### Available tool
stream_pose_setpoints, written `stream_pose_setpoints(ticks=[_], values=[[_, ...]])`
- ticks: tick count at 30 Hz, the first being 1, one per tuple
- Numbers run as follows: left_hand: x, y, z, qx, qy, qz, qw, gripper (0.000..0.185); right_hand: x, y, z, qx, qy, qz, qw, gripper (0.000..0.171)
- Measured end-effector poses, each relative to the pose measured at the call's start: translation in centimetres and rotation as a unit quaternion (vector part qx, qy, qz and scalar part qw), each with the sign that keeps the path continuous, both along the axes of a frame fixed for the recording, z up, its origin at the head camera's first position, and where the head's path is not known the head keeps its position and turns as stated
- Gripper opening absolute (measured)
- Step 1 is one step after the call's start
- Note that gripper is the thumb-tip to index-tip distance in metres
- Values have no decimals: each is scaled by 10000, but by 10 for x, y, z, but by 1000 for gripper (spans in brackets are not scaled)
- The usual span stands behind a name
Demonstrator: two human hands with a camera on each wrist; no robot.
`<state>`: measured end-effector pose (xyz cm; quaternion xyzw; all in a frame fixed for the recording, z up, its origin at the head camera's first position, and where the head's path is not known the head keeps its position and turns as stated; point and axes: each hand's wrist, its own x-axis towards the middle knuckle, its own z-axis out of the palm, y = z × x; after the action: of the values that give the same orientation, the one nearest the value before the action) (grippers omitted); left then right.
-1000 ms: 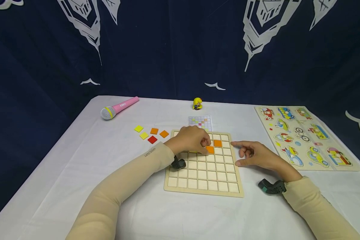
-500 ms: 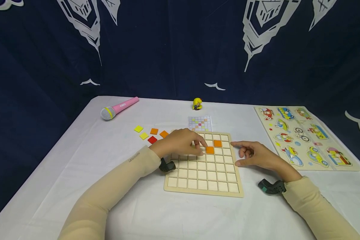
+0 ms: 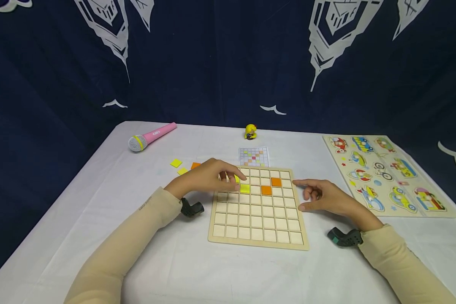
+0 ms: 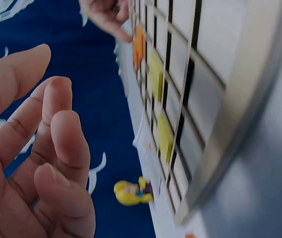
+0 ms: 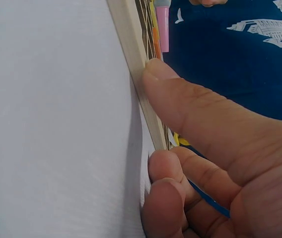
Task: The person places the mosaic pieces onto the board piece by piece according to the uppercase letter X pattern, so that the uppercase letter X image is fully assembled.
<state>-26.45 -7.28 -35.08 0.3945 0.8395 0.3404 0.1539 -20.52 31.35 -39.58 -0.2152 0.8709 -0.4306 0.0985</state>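
My left hand (image 3: 207,177) hovers over the far left corner of a wooden grid board (image 3: 256,245). Its fingers are loosely bent, and the left wrist view shows nothing between them. Beneath the fingertips lie a yellow tile (image 3: 245,188) and another yellow tile (image 4: 165,136), partly covered by the hand in the head view. Farther right on the board are two orange tiles, the near one (image 3: 266,190) and the far one (image 3: 276,182). My right hand (image 3: 327,195) touches the board's right edge with forefinger and thumb (image 5: 180,96); its other fingers are curled.
Two loose yellow tiles (image 3: 176,163) and an orange tile (image 3: 195,165) show behind the left hand. A printed pattern card (image 3: 253,156), a yellow figurine (image 3: 250,132) and a pink microphone (image 3: 153,136) stand or lie farther back. A vehicle picture puzzle (image 3: 365,185) occupies the right side.
My left hand has drawn back leftward from the near orange tile, uncovering a yellow tile on the board and now hiding some loose tiles. The right hand stays at the board's edge.
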Motion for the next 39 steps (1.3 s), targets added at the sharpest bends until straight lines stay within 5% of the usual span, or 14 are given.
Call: stream_pose_setpoints(ticks=[13,20,26,39], values=[[-18,-46,10,314,-524,411,9973,36,0,1,-1,-24,4,34,10000,71],[-30,-72,7,26,-765,885,9931,39,1,0,-1,-61,-39,44,10000,70],[-37,-90,2,-219,-896,947,9912,40,2,0,-1,-67,-16,59,10000,70],[-41,-101,-2,-1032,-885,1419,9805,34,1,1,-1,-97,0,65,9999,71]])
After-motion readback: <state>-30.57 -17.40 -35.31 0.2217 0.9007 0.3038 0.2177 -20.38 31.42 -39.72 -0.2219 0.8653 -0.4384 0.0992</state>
